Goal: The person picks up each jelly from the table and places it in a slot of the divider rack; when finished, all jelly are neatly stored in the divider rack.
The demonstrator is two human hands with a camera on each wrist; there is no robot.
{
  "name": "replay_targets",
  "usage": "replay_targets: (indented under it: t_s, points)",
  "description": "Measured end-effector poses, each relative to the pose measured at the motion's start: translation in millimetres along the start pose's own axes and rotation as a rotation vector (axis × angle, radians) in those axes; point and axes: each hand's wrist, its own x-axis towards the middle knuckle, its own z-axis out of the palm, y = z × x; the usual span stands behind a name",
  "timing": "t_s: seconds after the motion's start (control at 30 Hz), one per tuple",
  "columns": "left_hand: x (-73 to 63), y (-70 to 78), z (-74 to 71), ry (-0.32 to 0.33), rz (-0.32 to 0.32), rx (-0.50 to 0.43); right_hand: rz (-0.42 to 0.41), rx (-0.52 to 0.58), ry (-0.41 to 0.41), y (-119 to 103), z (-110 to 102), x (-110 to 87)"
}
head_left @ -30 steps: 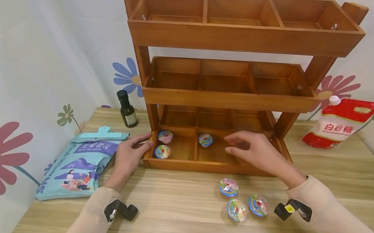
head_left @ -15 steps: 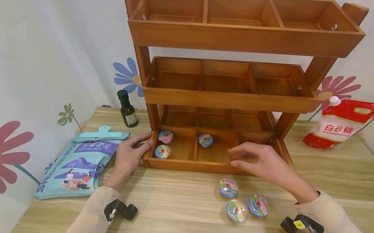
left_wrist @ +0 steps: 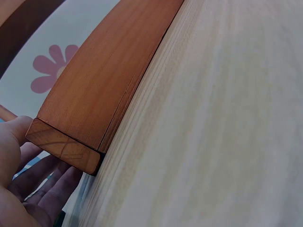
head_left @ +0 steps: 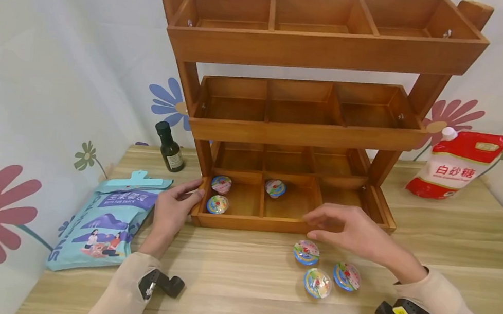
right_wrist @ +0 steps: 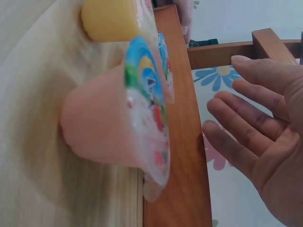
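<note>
My right hand [head_left: 347,232] hovers by the front edge of the rack's lowest tray, fingers loosely bent and holding nothing. Just below it on the table lie three small jelly cups with printed foil lids: one pink-lidded [head_left: 306,252], one at the right [head_left: 347,276] and one in front [head_left: 317,282]. A pink cup [right_wrist: 102,118] is close in the right wrist view, a yellow one [right_wrist: 111,20] behind it. Two cups [head_left: 218,204] sit in the left compartment and one cup [head_left: 275,188] in the middle compartment. My left hand [head_left: 173,210] touches the tray's left end [left_wrist: 66,146] with relaxed fingers.
The three-tier wooden rack [head_left: 305,134] stands against a flowered backdrop. At its left are a dark bottle [head_left: 169,147] and a blue snack bag [head_left: 105,228] with a clip. A red and white sugar pouch [head_left: 457,165] stands at the right.
My right hand has moved from over the lowest tray toward me, to its front edge near the table's cups. My left hand has stayed at the tray's left end.
</note>
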Motion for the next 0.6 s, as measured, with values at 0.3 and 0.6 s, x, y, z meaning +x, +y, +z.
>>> replay_targets:
  t_s: [0.3, 0.6]
  points:
    - [0.4, -0.5, 0.2, -0.005, 0.000, -0.020, -0.007, 0.037, -0.053, 2.5, 5.8, -3.3]
    - [0.2, 0.4, 0.5, -0.001, -0.003, -0.021, -0.018, 0.088, -0.091, 5.1, 9.2, -4.9]
